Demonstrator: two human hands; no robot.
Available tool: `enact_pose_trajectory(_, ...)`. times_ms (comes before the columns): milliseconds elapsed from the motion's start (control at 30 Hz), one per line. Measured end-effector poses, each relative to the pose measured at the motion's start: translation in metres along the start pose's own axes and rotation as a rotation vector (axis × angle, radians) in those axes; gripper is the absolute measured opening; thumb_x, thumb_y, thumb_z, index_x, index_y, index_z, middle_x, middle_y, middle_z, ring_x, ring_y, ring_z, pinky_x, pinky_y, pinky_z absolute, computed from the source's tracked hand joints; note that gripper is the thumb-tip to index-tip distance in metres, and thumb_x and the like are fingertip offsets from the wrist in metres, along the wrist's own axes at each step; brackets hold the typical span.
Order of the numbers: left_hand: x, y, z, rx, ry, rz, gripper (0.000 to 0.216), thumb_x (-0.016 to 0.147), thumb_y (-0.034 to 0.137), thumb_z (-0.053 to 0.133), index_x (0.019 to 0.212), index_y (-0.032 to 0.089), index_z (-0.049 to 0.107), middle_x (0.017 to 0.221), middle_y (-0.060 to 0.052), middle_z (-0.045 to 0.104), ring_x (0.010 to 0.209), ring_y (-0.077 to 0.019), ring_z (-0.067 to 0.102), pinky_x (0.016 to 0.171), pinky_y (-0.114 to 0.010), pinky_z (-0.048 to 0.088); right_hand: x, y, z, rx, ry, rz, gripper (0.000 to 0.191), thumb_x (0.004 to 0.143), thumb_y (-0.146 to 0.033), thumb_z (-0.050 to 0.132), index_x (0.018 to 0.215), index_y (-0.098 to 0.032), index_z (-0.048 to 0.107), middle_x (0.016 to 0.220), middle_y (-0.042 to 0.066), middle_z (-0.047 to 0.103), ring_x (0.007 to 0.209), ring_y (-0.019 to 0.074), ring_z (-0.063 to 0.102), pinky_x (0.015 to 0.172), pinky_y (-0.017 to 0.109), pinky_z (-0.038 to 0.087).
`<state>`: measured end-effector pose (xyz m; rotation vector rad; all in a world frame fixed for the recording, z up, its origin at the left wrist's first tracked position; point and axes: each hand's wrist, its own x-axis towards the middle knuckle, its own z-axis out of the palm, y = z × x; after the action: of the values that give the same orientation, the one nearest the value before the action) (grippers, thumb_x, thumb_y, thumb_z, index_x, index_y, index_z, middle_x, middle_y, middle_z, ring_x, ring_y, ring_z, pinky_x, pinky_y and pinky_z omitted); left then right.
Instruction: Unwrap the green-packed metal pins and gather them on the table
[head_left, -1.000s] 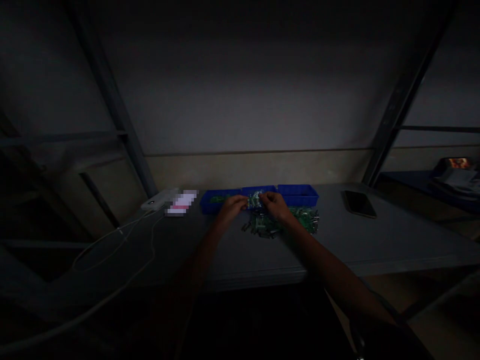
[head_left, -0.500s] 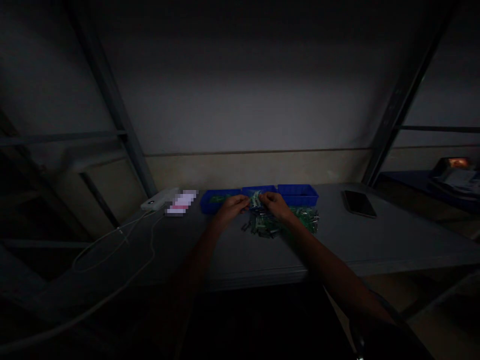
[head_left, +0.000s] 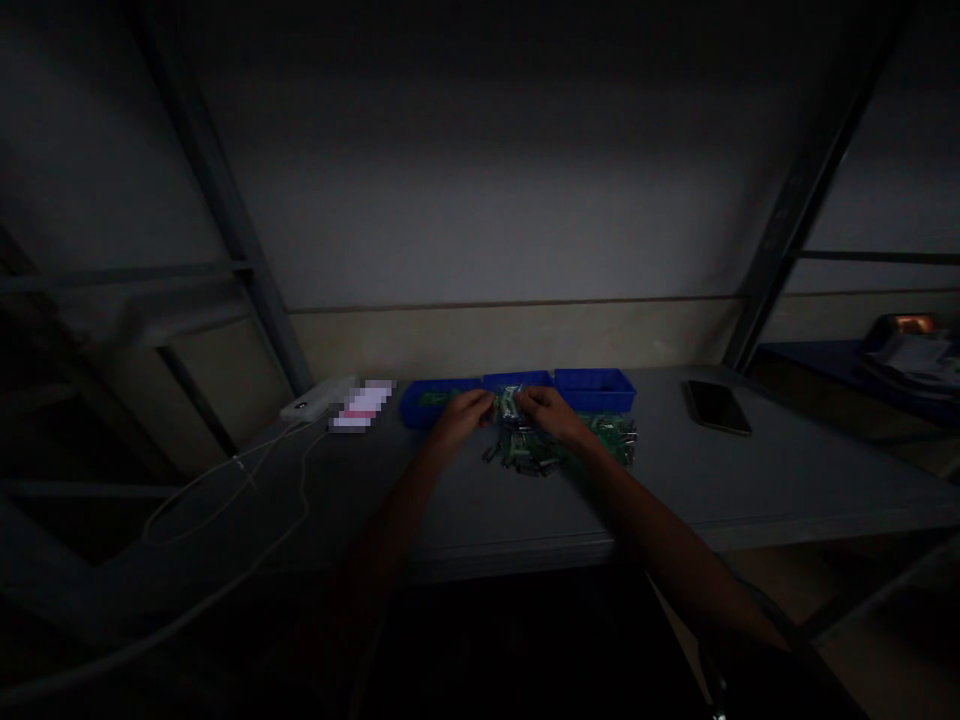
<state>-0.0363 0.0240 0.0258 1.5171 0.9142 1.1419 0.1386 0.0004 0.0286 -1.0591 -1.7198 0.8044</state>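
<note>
Two hands meet near the table's far edge, center. Your left hand (head_left: 466, 412) and right hand (head_left: 551, 411) pinch a small green circuit board (head_left: 511, 403) between them, fingers curled closed on it from each side. Board is held just above the table (head_left: 750, 480), in front of the middle blue tray (head_left: 517, 382); too dark and small to read detail on it.

Three blue trays sit in a row along the far edge: left blue tray (head_left: 431, 398), the middle one, right blue tray (head_left: 596, 385), touching side by side. Left one has sth green inside, can't tell what.

Pile of green boards (head_left: 559, 445) lies on the table just below and right of your hands, partly under your right wrist.

Dark phone (head_left: 718, 407) lies flat toward the far right, well apart from the trays. White power bank (head_left: 315, 402) sits at the far left corner, w/ a white cable (head_left: 225, 490) looping off toward the left edge. Blurred pinkish patch (head_left: 363, 405) just beside it.
</note>
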Motion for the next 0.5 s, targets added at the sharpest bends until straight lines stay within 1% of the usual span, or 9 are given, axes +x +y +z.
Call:
enact_pose_trajectory(100, -0.0023, 0.0055, 0.002, -0.055, 0.084, -0.047, 0.032, 0.067, 0.046, 0.064, 0.07, 0.015, 0.058, 0.065, 0.001, 0.057, 0.061, -0.0113, 0.053, 0.056, -0.022, 0.038, -0.0015, -0.002, 0.0038, -0.011, -0.091, -0.018, 0.049, 0.072, -0.064, 0.049, 0.056, -0.019, 0.037, 0.052, -0.006, 0.03, 0.048, 0.0068, 0.028, 0.047, 0.022, 0.021)
enact_pose_trajectory(167, -0.003, 0.0089, 0.0026, -0.096, 0.13, -0.084, 0.032, 0.067, 0.047, 0.063, 0.069, 0.015, 0.057, 0.062, 0.002, 0.056, 0.058, -0.0109, 0.052, 0.055, -0.022, 0.038, -0.0011, -0.0023, 0.0068, -0.043, -0.094, -0.037, 0.047, 0.074, -0.061, 0.049, 0.055, -0.019, 0.038, 0.052, -0.006, 0.031, 0.048, 0.0069, 0.029, 0.047, 0.022, 0.022)
enact_pose_trajectory(233, -0.0027, 0.0104, 0.0025, -0.107, 0.165, -0.129, 0.034, 0.07, 0.048, 0.06, 0.067, 0.015, 0.056, 0.06, 0.001, 0.055, 0.055, -0.0101, 0.051, 0.053, -0.021, 0.037, 0.0004, -0.0013, 0.0079, -0.085, -0.029, -0.053, 0.042, 0.076, -0.055, 0.049, 0.056, -0.019, 0.041, 0.052, -0.006, 0.034, 0.049, 0.0075, 0.032, 0.048, 0.021, 0.024)
enact_pose_trajectory(333, -0.0013, 0.0087, 0.002, -0.046, 0.201, -0.207, 0.041, 0.074, 0.054, 0.056, 0.064, 0.015, 0.057, 0.056, 0.0, 0.055, 0.048, -0.0085, 0.047, 0.049, -0.021, 0.033, 0.0026, 0.0015, 0.0047, -0.174, 0.119, -0.08, 0.03, 0.079, -0.042, 0.048, 0.063, -0.017, 0.051, 0.054, -0.004, 0.044, 0.052, 0.0094, 0.04, 0.051, 0.022, 0.029)
enact_pose_trajectory(400, -0.0016, 0.0071, 0.0022, -0.002, 0.167, -0.272, 0.047, 0.075, 0.059, 0.052, 0.062, 0.014, 0.058, 0.053, -0.001, 0.054, 0.046, -0.0083, 0.045, 0.047, -0.021, 0.032, 0.0027, 0.003, 0.0014, -0.242, 0.188, -0.102, 0.025, 0.08, -0.036, 0.047, 0.067, -0.016, 0.056, 0.057, -0.002, 0.052, 0.055, 0.011, 0.046, 0.054, 0.022, 0.033)
enact_pose_trajectory(500, -0.0044, 0.0085, 0.0042, -0.016, 0.053, -0.372, 0.054, 0.076, 0.064, 0.047, 0.061, 0.014, 0.06, 0.052, -0.003, 0.055, 0.046, -0.0093, 0.046, 0.047, -0.021, 0.034, 0.001, 0.0036, 0.001, -0.296, 0.21, -0.129, 0.024, 0.081, -0.031, 0.048, 0.07, -0.015, 0.061, 0.063, 0.001, 0.061, 0.059, 0.0126, 0.053, 0.058, 0.023, 0.038)
